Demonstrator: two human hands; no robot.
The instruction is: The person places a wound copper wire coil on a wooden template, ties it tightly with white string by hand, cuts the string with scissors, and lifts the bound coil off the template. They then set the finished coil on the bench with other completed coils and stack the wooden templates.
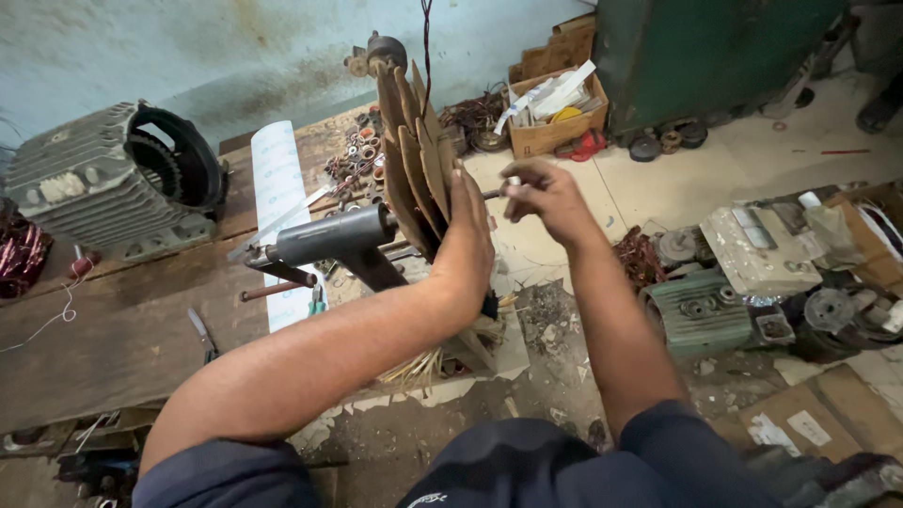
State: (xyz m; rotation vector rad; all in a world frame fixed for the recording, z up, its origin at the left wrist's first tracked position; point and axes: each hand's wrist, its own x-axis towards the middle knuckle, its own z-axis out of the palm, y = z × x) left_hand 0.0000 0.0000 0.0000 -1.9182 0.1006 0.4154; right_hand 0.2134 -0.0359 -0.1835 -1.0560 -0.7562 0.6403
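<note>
Two bare hands work at a stack of brown wooden plates (419,155) mounted upright on a grey spindle (337,235); the left hand (467,240) lies flat and open against the near face of the plates, apparently to steady them. Just beyond, the right hand (546,198) has its fingers closed on a small crank handle (509,184), a grip suited to turning; a finned motor housing (103,179) stands well to the left on the wooden bench (113,329).

Left fingers (467,202) lie partly behind the wooden former (414,160); the small piece pinched in the right fingers (515,188) is too tiny to tell.
</note>
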